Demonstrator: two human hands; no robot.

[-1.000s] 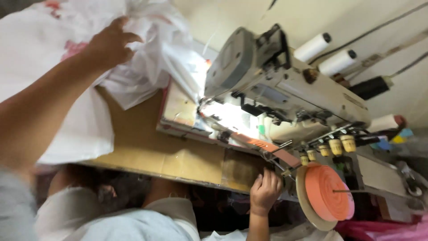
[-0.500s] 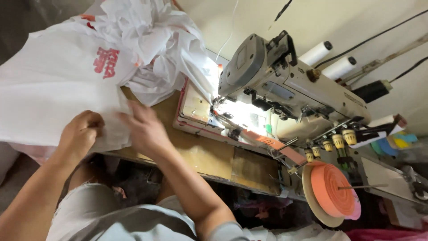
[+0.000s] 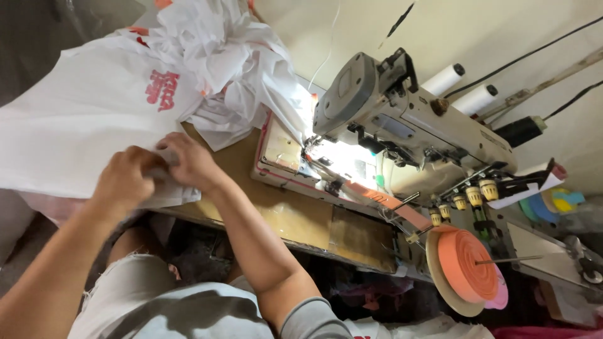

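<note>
Both hands, the left (image 3: 125, 182) and the right (image 3: 191, 162), had come together since a moment before, pinching the white cloth (image 3: 81, 125) at the table (image 3: 295, 220) edge, left of the sewing machine (image 3: 402, 132)

A worn wooden worktable (image 3: 295, 216) carries a cream industrial sewing machine (image 3: 402, 125) at right, its flat bed (image 3: 282, 147) set on the tabletop, while white printed fabric (image 3: 81, 125) lies heaped across the left and far side.
</note>
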